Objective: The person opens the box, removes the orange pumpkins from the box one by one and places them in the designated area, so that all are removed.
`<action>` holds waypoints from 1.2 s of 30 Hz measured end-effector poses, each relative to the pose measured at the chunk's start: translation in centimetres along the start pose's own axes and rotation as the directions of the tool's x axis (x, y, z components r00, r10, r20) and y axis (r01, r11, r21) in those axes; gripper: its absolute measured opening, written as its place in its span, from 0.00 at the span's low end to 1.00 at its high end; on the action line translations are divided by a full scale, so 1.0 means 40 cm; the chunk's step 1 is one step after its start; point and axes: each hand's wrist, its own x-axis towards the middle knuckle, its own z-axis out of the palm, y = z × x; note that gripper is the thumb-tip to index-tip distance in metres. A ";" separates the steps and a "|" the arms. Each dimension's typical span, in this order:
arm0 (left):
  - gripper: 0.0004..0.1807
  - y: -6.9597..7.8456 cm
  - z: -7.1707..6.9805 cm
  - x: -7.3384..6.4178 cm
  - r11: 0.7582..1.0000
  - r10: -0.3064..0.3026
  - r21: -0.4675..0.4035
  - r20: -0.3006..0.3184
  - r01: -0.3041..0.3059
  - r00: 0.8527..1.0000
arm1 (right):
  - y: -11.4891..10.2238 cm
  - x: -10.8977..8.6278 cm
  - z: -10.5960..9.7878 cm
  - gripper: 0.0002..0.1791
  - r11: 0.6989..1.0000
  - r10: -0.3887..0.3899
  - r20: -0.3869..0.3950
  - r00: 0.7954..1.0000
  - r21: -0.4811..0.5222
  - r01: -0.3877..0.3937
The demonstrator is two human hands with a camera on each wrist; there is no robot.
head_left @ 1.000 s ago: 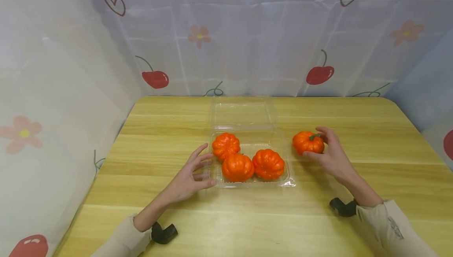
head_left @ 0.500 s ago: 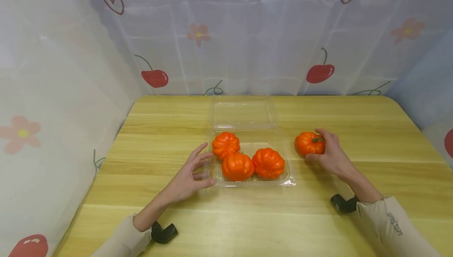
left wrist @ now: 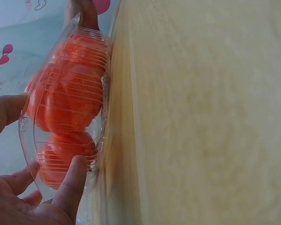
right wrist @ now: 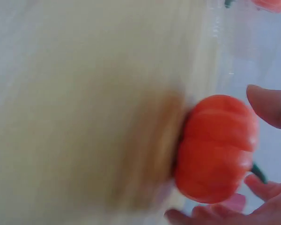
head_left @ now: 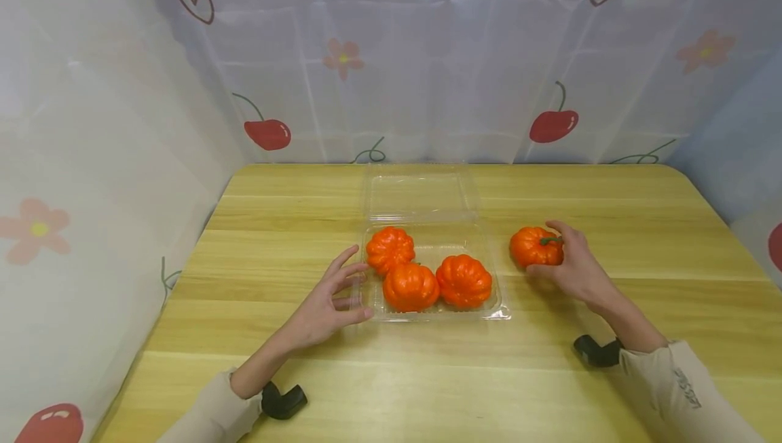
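Observation:
Three small orange pumpkins, the nearest one (head_left: 411, 287) in front, lie in the left and front of an open clear plastic clamshell box (head_left: 449, 234). My left hand (head_left: 326, 307) is spread at the box's left side, fingertips at its rim and wall; the left wrist view shows a finger across the ribbed wall. A separate pumpkin (head_left: 529, 247) with a green stem sits on the table right of the box. Around its right side my right hand (head_left: 577, 270) is spread; in the right wrist view the thumb (right wrist: 271, 107) stands apart from the pumpkin (right wrist: 215, 150).
The box's transparent lid (head_left: 418, 195) lies folded back toward the rear table edge. Wood-grain table (head_left: 391, 375) runs beneath everything. A patterned curtain (head_left: 427, 76) hangs behind and at both sides. Black wrist mounts (head_left: 284, 401) are on both forearms.
The separate pumpkin has shifted slightly to the right and turned a little, with my right hand moving alongside it. My left hand and the box have stayed in place.

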 end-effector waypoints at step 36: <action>0.50 0.004 0.001 -0.002 0.999 -0.031 0.009 -0.008 0.031 0.999 | -0.227 -0.056 0.111 0.38 0.947 -0.322 0.158 0.934 0.077 0.313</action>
